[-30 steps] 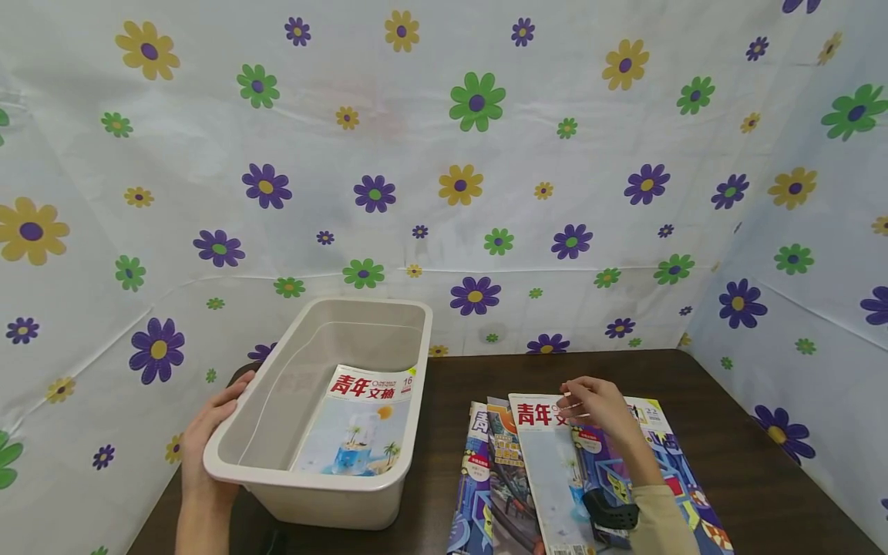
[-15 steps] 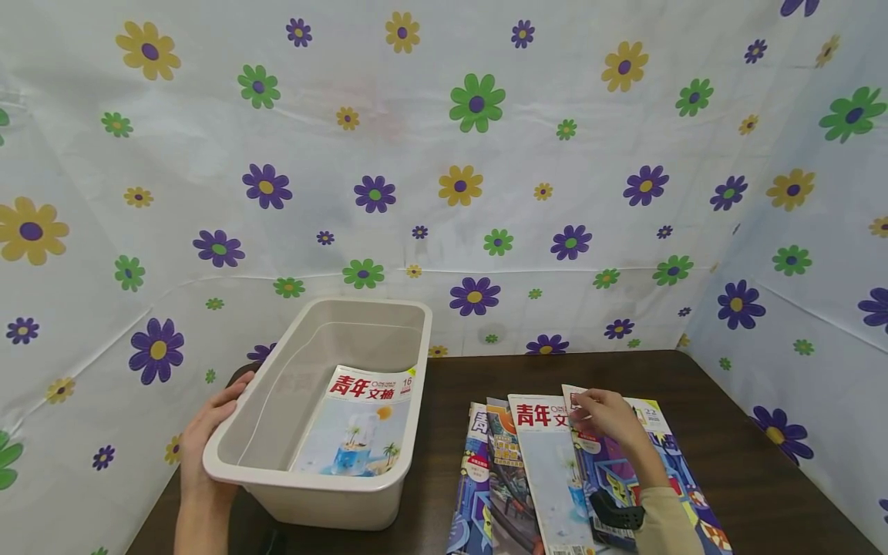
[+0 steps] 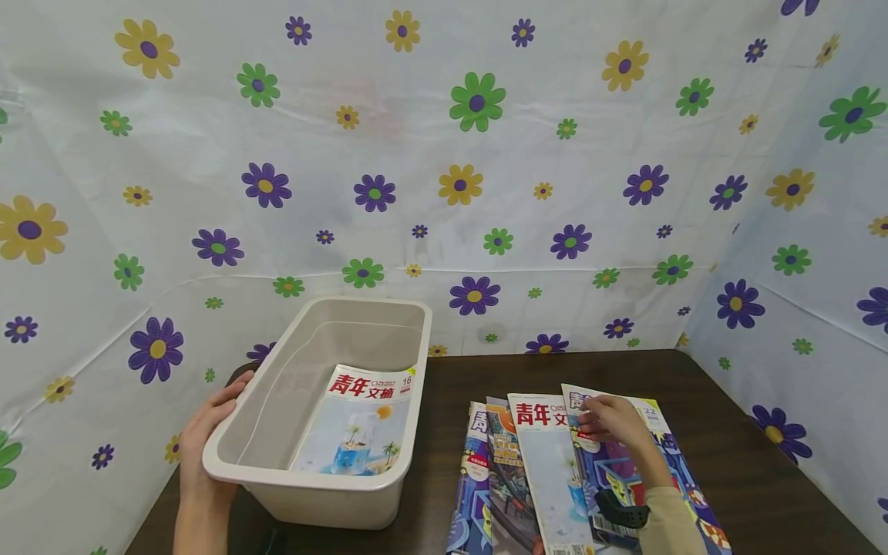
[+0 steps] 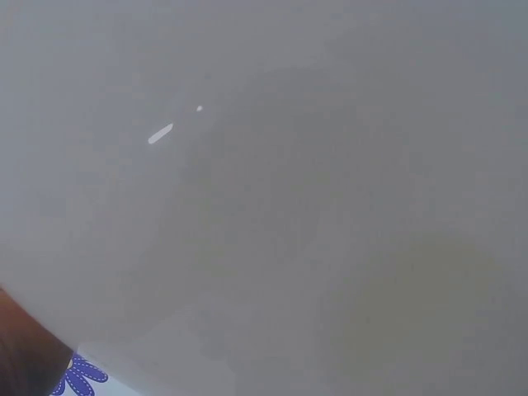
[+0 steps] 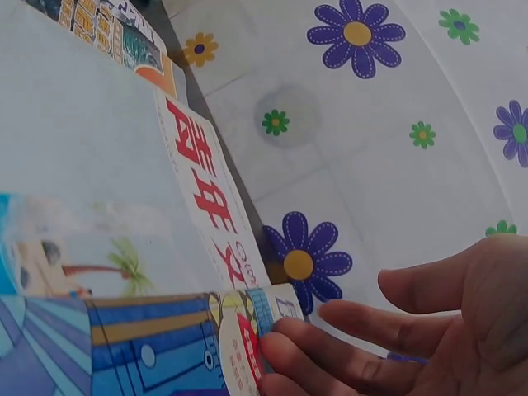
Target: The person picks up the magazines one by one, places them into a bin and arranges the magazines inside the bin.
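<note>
A beige plastic bin [image 3: 277, 432] stands at the left of the table with a magazine [image 3: 361, 432] lying in it. My left hand [image 3: 208, 432] rests against the bin's left side, fingers fairly straight along the outer wall. The left wrist view is filled by the pale bin wall [image 4: 272, 190]. To the right, several magazines lie fanned and overlapping. My right hand [image 3: 617, 424] is over a blue-purple magazine [image 3: 610, 470], its fingers touching near the top edge. In the right wrist view, the thumb [image 5: 425, 285] stands apart from the fingers. A pale beach-cover magazine [image 3: 544, 462] lies just left.
More magazines flank these: a brown-grey one [image 3: 509, 470] and a blue one [image 3: 475, 478] to the left, another blue one [image 3: 683, 470] to the right. The dark table [image 3: 486, 378] ends at a flower-print curtain [image 3: 416, 154] behind and at the right.
My right hand has moved slightly right, and the blue-purple magazine's top, raised from its first position, now shows more of its title. My left hand and the bin stay put.
</note>
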Motion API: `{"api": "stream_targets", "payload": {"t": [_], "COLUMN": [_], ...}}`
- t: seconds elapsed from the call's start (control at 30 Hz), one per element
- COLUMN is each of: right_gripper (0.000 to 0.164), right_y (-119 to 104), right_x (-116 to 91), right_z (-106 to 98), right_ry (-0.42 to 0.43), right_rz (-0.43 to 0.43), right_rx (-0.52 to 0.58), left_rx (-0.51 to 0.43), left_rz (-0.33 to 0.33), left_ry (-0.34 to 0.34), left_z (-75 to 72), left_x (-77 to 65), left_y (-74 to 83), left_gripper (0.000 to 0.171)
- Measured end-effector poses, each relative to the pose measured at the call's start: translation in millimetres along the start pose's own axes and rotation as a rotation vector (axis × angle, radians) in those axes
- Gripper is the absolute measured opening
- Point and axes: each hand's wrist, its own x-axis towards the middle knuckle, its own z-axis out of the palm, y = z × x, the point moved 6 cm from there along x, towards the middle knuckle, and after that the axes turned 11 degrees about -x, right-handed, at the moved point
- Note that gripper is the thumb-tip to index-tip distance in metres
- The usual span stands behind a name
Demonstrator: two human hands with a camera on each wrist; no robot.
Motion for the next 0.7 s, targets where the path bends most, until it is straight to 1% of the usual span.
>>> {"api": "stream_targets", "payload": {"t": [0.2, 0.33, 0.5, 0.7], "right_gripper": [0.043, 0.046, 0.051, 0.053], "right_y": [13.2, 19.8, 25.1, 30.2], "right_x": [3.0, 3.6, 2.1, -1.7], "right_z": [-5.6, -9.2, -14.4, -22.8], "right_ry": [0.038, 0.057, 0.080, 0.122], "right_rz": [0.057, 0.074, 0.081, 0.085], "right_rx": [0.003, -0.005, -0.049, -0.060], "left_rx": [-0.008, 0.013, 0.008, 0.039], "left_rz": [-0.001, 0.006, 0.011, 0.019], "left_ry": [-0.001, 0.007, 0.001, 0.011], "left_z": [-0.7, -1.1, -0.2, 0.5], "left_x": [-0.2, -0.2, 0.0, 0.7], "left_y": [1.4, 2.3, 2.2, 2.1], "left_gripper": [0.040, 0.039, 0.039, 0.038]}}
